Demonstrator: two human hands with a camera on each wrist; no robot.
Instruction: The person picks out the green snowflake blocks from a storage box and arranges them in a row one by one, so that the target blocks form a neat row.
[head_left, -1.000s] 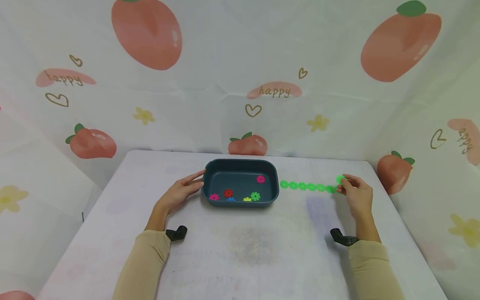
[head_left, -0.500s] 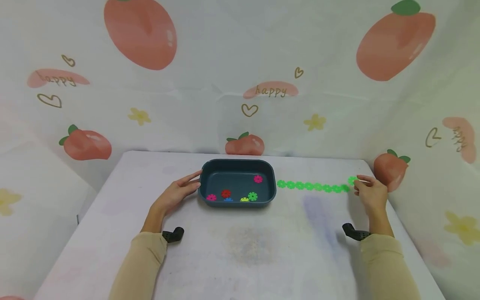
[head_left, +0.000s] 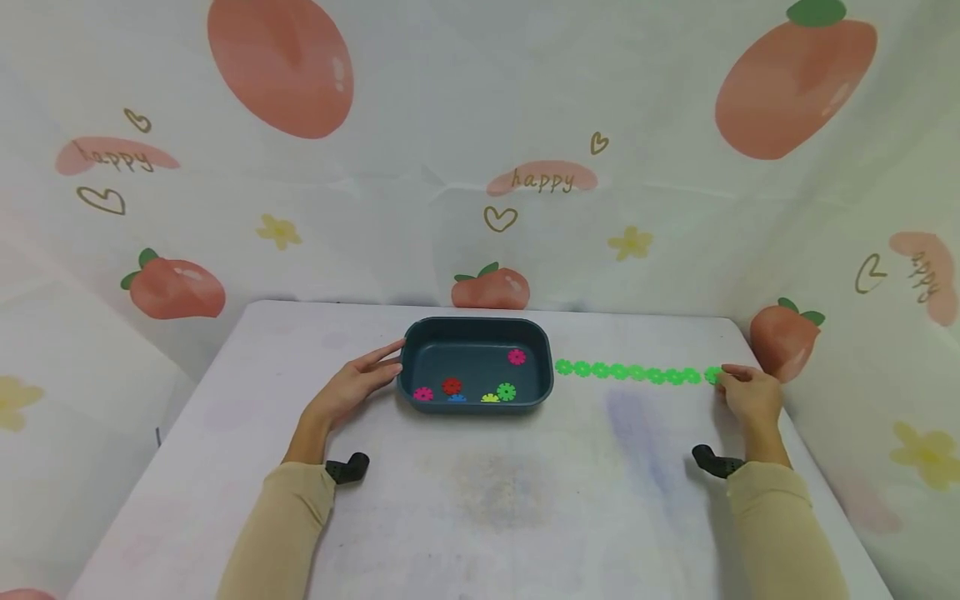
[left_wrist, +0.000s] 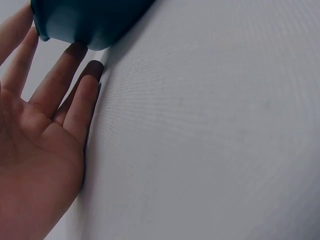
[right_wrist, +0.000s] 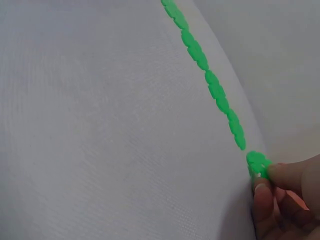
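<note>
My right hand pinches a green flower-shaped plastic disc between thumb and fingers, low over the table. Just left of it a row of green flower discs runs across the table, with a small gap between the row's end and the held disc. My left hand has its fingers extended, the tips touching the left wall of a dark teal bin. Inside the bin lie a few flower discs: a red one, a green one, two pink, and partly hidden blue and yellow ones.
The white table ends at a fruit-printed cloth backdrop behind and at the right. The row begins close beside the bin's right end, and the right hand is near the table's right edge.
My right hand has moved right with the green disc, past the row's end, and lowered it toward the table. The left hand stays at the bin.
</note>
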